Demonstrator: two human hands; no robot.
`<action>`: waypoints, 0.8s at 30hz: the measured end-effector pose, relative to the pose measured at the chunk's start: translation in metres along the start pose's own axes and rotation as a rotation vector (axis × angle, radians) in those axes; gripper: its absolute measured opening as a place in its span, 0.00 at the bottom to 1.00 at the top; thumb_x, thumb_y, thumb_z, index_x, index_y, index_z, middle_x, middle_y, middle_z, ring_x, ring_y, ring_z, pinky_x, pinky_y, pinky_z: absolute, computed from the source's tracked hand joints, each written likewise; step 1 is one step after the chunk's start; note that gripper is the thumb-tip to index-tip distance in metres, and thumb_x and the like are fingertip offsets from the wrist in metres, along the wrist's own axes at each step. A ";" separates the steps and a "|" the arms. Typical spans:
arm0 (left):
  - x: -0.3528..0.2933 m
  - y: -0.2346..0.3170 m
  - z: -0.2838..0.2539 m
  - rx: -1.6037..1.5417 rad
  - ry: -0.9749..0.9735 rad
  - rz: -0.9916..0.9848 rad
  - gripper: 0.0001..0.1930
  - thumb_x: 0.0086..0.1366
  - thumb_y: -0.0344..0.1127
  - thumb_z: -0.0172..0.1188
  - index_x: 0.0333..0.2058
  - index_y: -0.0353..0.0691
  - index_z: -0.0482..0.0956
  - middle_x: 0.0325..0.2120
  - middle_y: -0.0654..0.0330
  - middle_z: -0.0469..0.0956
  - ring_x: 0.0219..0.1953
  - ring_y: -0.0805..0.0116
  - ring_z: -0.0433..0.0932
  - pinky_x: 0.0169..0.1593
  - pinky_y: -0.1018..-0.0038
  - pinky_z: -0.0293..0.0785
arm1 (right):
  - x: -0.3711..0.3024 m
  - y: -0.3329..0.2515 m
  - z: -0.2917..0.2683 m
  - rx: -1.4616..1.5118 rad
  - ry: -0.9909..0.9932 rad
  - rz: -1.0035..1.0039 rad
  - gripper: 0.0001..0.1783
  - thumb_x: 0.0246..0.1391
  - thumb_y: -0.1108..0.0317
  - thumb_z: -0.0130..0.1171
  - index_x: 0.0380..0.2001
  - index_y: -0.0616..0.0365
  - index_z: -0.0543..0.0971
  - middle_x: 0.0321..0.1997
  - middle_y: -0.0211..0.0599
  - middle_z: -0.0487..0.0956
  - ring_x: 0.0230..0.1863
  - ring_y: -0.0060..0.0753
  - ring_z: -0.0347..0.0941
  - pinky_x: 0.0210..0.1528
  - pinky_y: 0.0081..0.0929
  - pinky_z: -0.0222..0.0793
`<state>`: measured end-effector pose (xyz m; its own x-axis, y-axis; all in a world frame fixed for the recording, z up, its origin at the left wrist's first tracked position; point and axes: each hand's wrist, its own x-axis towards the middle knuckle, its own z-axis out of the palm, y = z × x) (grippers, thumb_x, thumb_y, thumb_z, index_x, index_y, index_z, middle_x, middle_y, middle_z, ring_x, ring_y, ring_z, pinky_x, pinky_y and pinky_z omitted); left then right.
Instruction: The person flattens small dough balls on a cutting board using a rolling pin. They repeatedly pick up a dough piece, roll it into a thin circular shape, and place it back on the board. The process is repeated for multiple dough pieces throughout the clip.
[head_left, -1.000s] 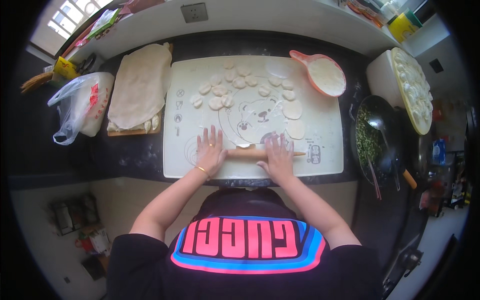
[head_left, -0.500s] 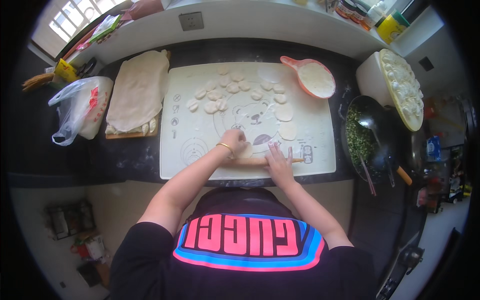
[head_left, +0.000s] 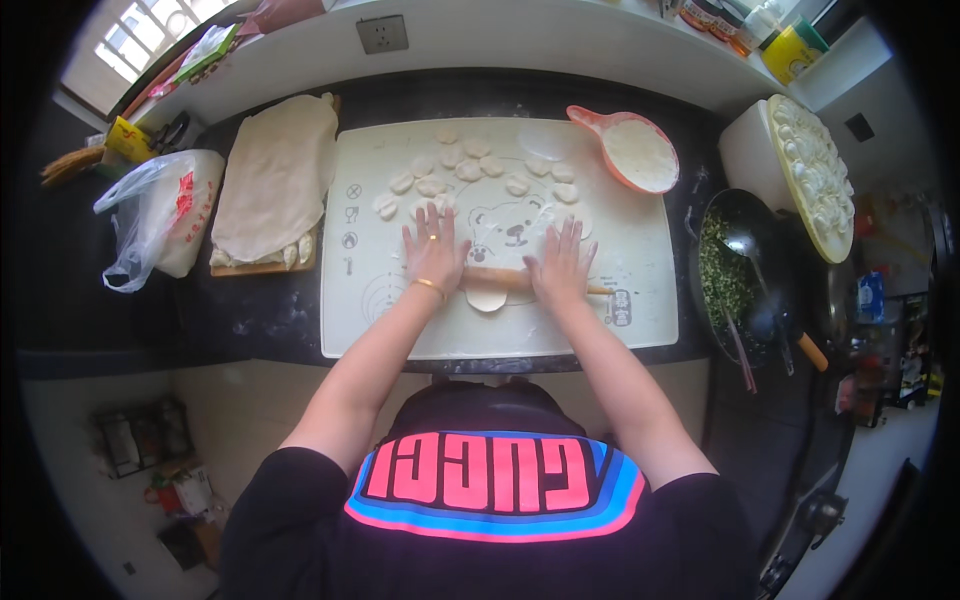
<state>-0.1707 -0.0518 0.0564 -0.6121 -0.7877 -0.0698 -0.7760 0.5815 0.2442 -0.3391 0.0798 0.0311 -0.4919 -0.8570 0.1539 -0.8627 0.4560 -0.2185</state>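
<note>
Left hand (head_left: 435, 252): fingers straight and spread, palm down on the rolling pin (head_left: 498, 278), nothing pinched.
Right hand (head_left: 561, 270): fingers extended, lightly fanned, palm on the pin's other end, not curled round it.
Dough round (head_left: 487, 300): between the hands, partly under the pin, remainder showing on the body side of the fingers.
Done: thin wrapper (head_left: 574, 210) at the right fingertips, partly covered; apparent dumplings (head_left: 820, 165) well right of those fingers.
Remaining: round looks mid-rolling; roughly a dozen small dough discs (head_left: 430, 187) beyond the fingertips appear unrolled.
Change over half a second: left fingers, bunched beside the round then, now flat on the pin; pin farther from the body.
</note>
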 end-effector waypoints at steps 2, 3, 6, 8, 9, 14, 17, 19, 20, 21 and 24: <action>0.001 -0.012 0.017 0.002 0.037 0.020 0.34 0.66 0.50 0.43 0.65 0.41 0.46 0.67 0.47 0.41 0.69 0.48 0.38 0.67 0.50 0.34 | -0.004 -0.004 0.000 -0.037 -0.031 0.003 0.41 0.50 0.45 0.54 0.61 0.61 0.60 0.70 0.54 0.46 0.71 0.53 0.38 0.66 0.64 0.31; -0.010 -0.017 0.020 0.009 -0.004 0.057 0.34 0.66 0.50 0.42 0.65 0.41 0.46 0.67 0.47 0.41 0.69 0.49 0.37 0.67 0.50 0.34 | -0.005 -0.004 -0.002 -0.057 -0.048 0.005 0.42 0.49 0.43 0.54 0.61 0.60 0.60 0.70 0.54 0.47 0.71 0.54 0.38 0.65 0.65 0.31; -0.055 -0.028 0.015 0.063 -0.147 0.163 0.34 0.66 0.50 0.43 0.65 0.40 0.47 0.66 0.44 0.42 0.69 0.49 0.39 0.67 0.51 0.34 | -0.062 -0.009 -0.026 0.065 -0.090 -0.197 0.36 0.48 0.48 0.57 0.57 0.57 0.64 0.69 0.52 0.49 0.71 0.51 0.41 0.65 0.65 0.33; -0.061 -0.029 0.014 0.011 -0.123 0.227 0.33 0.65 0.48 0.45 0.63 0.39 0.51 0.64 0.43 0.47 0.67 0.47 0.44 0.66 0.52 0.39 | -0.091 -0.005 -0.014 0.027 -0.096 -0.225 0.30 0.47 0.53 0.60 0.52 0.55 0.67 0.69 0.48 0.52 0.70 0.48 0.45 0.64 0.66 0.35; -0.057 -0.030 0.019 -0.065 -0.044 0.248 0.31 0.64 0.47 0.48 0.62 0.39 0.55 0.63 0.43 0.51 0.65 0.46 0.49 0.65 0.53 0.43 | -0.099 -0.003 -0.008 0.008 -0.099 -0.245 0.28 0.46 0.56 0.61 0.49 0.54 0.68 0.68 0.47 0.53 0.70 0.46 0.47 0.64 0.66 0.35; -0.010 0.003 0.022 -0.420 -0.189 0.298 0.19 0.55 0.37 0.60 0.45 0.39 0.73 0.45 0.48 0.72 0.50 0.47 0.68 0.54 0.59 0.64 | -0.098 -0.005 -0.012 0.080 -0.006 -0.310 0.22 0.45 0.65 0.62 0.44 0.52 0.69 0.66 0.41 0.58 0.68 0.42 0.51 0.64 0.65 0.38; -0.011 0.018 0.010 -0.337 -0.392 0.106 0.14 0.52 0.34 0.62 0.39 0.39 0.76 0.38 0.51 0.75 0.45 0.48 0.71 0.48 0.61 0.69 | -0.100 0.002 -0.027 0.103 -0.074 -0.336 0.22 0.45 0.66 0.62 0.45 0.52 0.69 0.66 0.41 0.58 0.68 0.41 0.52 0.64 0.65 0.38; -0.027 0.008 0.000 -0.332 -0.476 0.025 0.13 0.52 0.34 0.62 0.37 0.38 0.77 0.36 0.52 0.75 0.44 0.48 0.72 0.46 0.61 0.69 | -0.104 0.005 -0.037 0.113 -0.134 -0.295 0.22 0.45 0.67 0.62 0.45 0.52 0.69 0.67 0.41 0.58 0.68 0.42 0.51 0.64 0.64 0.37; -0.039 -0.001 0.002 -0.347 -0.315 0.038 0.16 0.53 0.36 0.61 0.41 0.38 0.75 0.40 0.51 0.74 0.48 0.48 0.70 0.49 0.59 0.67 | -0.106 0.007 -0.040 0.104 -0.155 -0.266 0.22 0.45 0.67 0.62 0.45 0.52 0.69 0.67 0.41 0.58 0.68 0.42 0.51 0.64 0.64 0.37; -0.054 -0.013 0.004 -0.359 -0.153 0.054 0.18 0.54 0.38 0.60 0.44 0.39 0.74 0.45 0.50 0.72 0.51 0.47 0.67 0.52 0.58 0.65 | -0.107 0.007 -0.042 0.095 -0.173 -0.233 0.22 0.45 0.67 0.62 0.45 0.52 0.69 0.67 0.41 0.57 0.68 0.42 0.51 0.65 0.64 0.36; -0.083 -0.030 0.015 -0.143 0.035 0.101 0.27 0.60 0.42 0.54 0.56 0.40 0.64 0.58 0.46 0.58 0.61 0.43 0.55 0.60 0.50 0.54 | -0.108 0.004 -0.034 0.106 -0.237 -0.193 0.25 0.49 0.62 0.59 0.50 0.55 0.68 0.69 0.42 0.54 0.70 0.44 0.48 0.65 0.63 0.35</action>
<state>-0.0989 -0.0003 0.0403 -0.6780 -0.7351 -0.0048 -0.6802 0.6248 0.3834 -0.2935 0.1821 0.0462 -0.2685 -0.9630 -0.0239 -0.9144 0.2626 -0.3080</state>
